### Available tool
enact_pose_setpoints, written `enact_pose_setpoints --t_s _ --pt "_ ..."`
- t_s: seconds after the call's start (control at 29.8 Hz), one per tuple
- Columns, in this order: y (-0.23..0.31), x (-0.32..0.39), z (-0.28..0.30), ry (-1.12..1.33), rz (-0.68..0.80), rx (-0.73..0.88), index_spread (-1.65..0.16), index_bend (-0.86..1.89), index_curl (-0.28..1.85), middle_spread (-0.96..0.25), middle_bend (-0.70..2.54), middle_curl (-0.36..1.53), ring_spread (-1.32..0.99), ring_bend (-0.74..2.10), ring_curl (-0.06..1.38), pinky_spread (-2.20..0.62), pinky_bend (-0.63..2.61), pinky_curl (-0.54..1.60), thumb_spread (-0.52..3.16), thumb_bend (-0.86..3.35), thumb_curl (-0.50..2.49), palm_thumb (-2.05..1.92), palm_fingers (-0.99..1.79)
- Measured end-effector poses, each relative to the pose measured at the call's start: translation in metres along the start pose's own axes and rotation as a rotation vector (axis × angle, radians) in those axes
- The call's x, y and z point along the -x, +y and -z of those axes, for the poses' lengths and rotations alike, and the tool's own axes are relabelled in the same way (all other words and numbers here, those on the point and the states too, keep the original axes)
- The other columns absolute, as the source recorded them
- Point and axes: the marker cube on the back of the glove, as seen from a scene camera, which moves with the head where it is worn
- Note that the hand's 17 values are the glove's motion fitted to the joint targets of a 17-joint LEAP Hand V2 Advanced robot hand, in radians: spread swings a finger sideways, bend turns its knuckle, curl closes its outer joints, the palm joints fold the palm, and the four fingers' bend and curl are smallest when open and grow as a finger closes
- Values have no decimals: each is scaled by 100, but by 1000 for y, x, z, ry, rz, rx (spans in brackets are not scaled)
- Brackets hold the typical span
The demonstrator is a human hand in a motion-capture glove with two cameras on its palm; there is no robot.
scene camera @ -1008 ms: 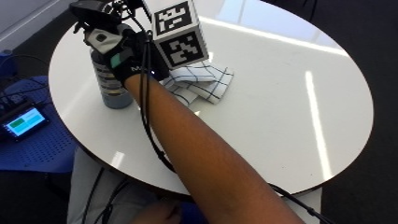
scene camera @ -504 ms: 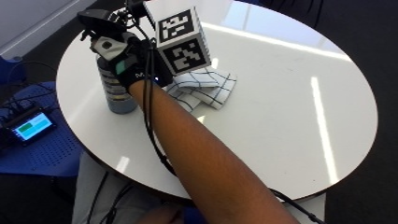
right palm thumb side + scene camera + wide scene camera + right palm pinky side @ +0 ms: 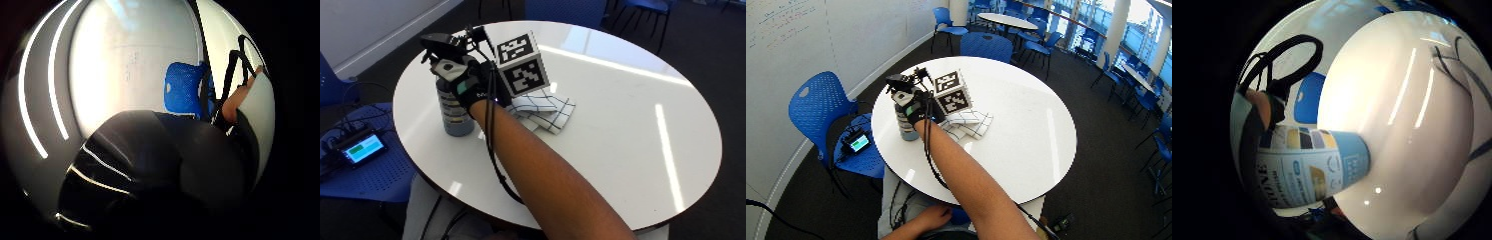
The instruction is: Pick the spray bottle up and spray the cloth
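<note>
The spray bottle (image 3: 455,114), grey-blue with a printed label and a black spray head, stands upright near the left edge of the round white table (image 3: 626,100). My gloved right hand (image 3: 472,86) grips the bottle's upper part, fingers curled round its neck below the spray head. The little finger side palm view shows the labelled bottle (image 3: 1312,170) with its base against the tabletop. A white cloth with a black grid (image 3: 543,110) lies crumpled on the table just right of the bottle, beside my wrist. In the wide view the bottle (image 3: 906,127), hand (image 3: 916,107) and cloth (image 3: 969,124) stand the same way.
A blue chair (image 3: 819,107) stands left of the table, with a small screen device (image 3: 363,147) on its seat. The other, bare hand (image 3: 927,219) rests below the table's near edge. The table's right half is bare white surface.
My hand stays wrapped round the bottle's top and the bottle stands in the same spot. Only the outside camera has shifted slightly.
</note>
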Motion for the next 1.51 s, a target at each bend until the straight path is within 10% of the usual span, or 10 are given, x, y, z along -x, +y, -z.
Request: enact_pose_setpoints --t_s 1.04,1.51 --pt "36 -25 23 183 62 123 -36 1 27 -4 17 39 -7 35 40 20 50 38 79 -9 58 68 15" --pt "91 -12 56 121 135 206 -39 9 18 3 19 35 -2 44 36 22 57 38 82 -5 46 58 12"
